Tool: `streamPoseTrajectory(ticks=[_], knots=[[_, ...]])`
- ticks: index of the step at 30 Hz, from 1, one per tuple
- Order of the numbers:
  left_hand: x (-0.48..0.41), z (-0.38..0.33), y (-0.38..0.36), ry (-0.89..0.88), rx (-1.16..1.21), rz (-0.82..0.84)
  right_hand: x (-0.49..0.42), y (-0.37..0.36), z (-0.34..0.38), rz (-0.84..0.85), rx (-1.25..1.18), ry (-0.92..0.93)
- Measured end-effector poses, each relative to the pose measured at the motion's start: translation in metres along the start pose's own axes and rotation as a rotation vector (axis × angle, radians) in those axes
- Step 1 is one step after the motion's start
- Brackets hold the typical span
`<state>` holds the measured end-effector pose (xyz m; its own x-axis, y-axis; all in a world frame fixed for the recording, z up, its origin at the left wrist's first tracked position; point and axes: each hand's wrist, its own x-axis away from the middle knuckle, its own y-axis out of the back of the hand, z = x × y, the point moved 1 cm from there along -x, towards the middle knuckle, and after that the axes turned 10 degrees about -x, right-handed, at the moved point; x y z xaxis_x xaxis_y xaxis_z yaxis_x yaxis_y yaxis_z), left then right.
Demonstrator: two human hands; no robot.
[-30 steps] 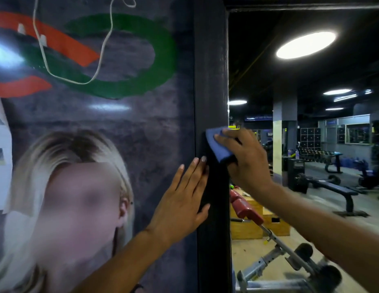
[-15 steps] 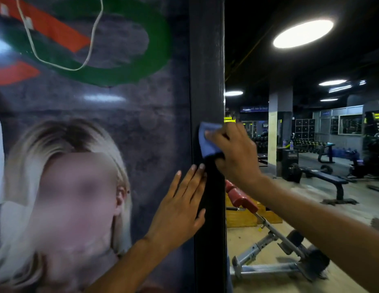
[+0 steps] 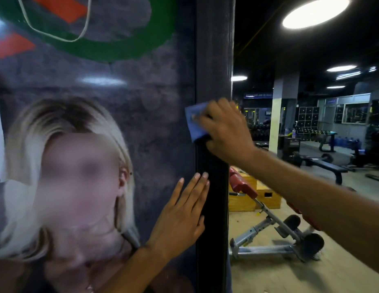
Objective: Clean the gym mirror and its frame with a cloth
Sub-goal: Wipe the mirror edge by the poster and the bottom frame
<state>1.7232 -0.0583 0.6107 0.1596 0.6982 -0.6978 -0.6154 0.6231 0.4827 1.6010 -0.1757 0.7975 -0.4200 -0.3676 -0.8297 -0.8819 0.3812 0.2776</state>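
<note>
Wiping of the frame (image 3: 212,197) is the step judged to be in hand; the blue cloth (image 3: 195,121) is pressed against the dark vertical frame by the right hand (image 3: 224,132), whose fingers are curled over it so that only its left portion shows beyond the fingertips. The left hand (image 3: 180,216) is laid flat below the right hand, fingers straight and together, nothing gripped; its palm rests on the printed poster panel (image 3: 120,123) and its fingertips reach the left edge of the frame, apparently as a brace.

The cloth is judged light, soft and fully limp; it is best held bunched under the fingers with the palm behind it, so that pressure is spread and no loose corner drags; a pinch at one edge would let it fold and slip from the hand. The frame is judged rigid and fixed; no grip on it is needed, only steady pressure along its length. The mirror (image 3: 311,144), lying to the right of the right hand and reflecting benches and ceiling lights, is judged hard, smooth and breakable; it should be wiped with a flat, even load and never leaned upon; bare fingers are likely to leave marks on it, so contact should be made through the cloth alone. The frame above and below the right hand is judged to remain to be covered.
</note>
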Motion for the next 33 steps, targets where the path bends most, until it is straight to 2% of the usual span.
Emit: streamPoseTrajectory(ticks=[4,6,10,14,18,20,24,27,33], knots=[[0.021,-0.007,-0.013,-0.043,0.004,0.046,0.083,-0.010,0.042,0.192,-0.087,0.135],[0.026,-0.010,-0.014,-0.044,-0.001,0.039,0.073,-0.001,0.029,0.185,-0.070,0.164],[0.026,-0.015,-0.010,-0.015,0.019,0.004,0.023,0.019,-0.014,-0.124,-0.022,-0.083],[0.030,-0.021,-0.012,0.001,0.056,0.008,0.083,-0.009,0.015,-0.021,-0.118,-0.187],[0.038,-0.023,-0.018,-0.051,0.075,0.000,0.154,-0.020,0.059,0.140,-0.267,-0.163],[0.041,-0.024,-0.020,-0.054,0.077,0.014,0.141,-0.008,0.055,0.087,-0.246,-0.150],[0.039,-0.028,-0.018,-0.001,0.109,0.026,0.069,0.008,0.017,-0.152,-0.119,-0.232],[0.041,-0.034,-0.017,0.026,0.145,0.032,0.063,-0.006,0.018,-0.114,-0.097,-0.244],[0.041,-0.033,-0.023,0.008,0.167,0.033,0.166,-0.027,0.079,0.011,-0.348,-0.420]])
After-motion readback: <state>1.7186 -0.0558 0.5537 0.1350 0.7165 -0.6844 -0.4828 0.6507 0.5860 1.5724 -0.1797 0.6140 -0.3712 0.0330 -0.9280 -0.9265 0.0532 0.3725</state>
